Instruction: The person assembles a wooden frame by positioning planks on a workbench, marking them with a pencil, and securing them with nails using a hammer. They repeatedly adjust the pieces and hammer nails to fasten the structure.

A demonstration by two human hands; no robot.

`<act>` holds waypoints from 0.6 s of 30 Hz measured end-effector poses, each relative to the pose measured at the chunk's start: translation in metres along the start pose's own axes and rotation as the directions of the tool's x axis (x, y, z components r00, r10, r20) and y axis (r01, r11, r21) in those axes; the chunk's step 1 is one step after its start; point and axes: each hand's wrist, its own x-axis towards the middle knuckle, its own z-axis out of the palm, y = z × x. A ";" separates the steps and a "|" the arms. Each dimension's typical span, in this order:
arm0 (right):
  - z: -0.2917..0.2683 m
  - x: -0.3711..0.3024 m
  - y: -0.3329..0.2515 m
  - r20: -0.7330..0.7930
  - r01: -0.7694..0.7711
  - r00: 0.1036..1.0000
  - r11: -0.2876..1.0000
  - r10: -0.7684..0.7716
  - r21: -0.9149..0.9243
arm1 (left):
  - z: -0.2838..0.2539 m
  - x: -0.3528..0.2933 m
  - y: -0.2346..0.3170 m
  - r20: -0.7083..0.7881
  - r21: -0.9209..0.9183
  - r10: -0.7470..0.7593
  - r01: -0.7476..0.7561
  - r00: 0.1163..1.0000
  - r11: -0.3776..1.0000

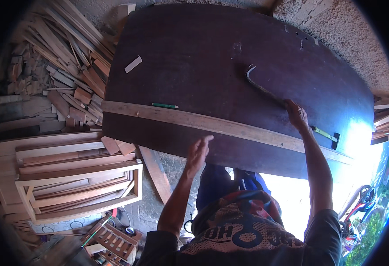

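Note:
My right hand (296,114) is closed around the lower end of a crowbar (265,90), a dark curved metal bar whose bright hooked tip points away from me over the dark brown board. My left hand (199,150) hovers by the board's near edge, fingers loosely stretched, with nothing visible in it. Between my hands and the far part of the board (190,53) runs a long wooden strip (212,125). A green pencil (165,106) lies just beyond the strip. Near my right forearm rests a green-handled tool with a dark head (325,134), which looks like a hammer.
On the board's far left lies a small pale rectangular piece (133,64). Wood offcuts (66,71) are heaped left of the board. Wooden frames (83,190) stand at the lower left, near a slatted wooden piece (114,241). A rough wall (336,35) borders the far right.

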 end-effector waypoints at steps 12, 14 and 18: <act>-0.006 -0.129 -0.131 0.135 0.110 0.958 0.755 -0.254 0.646 | 0.145 -0.002 -0.023 0.321 0.561 0.316 -0.448 0.893 0.696; -0.002 -0.137 -0.123 0.194 -0.067 0.977 0.728 -0.092 0.682 | 0.155 -0.005 -0.009 0.321 0.542 0.226 -0.374 0.920 0.753; 0.001 -0.147 -0.103 0.168 -0.142 0.985 0.691 0.031 0.709 | 0.180 -0.008 0.008 0.336 0.563 0.098 -0.283 0.937 0.776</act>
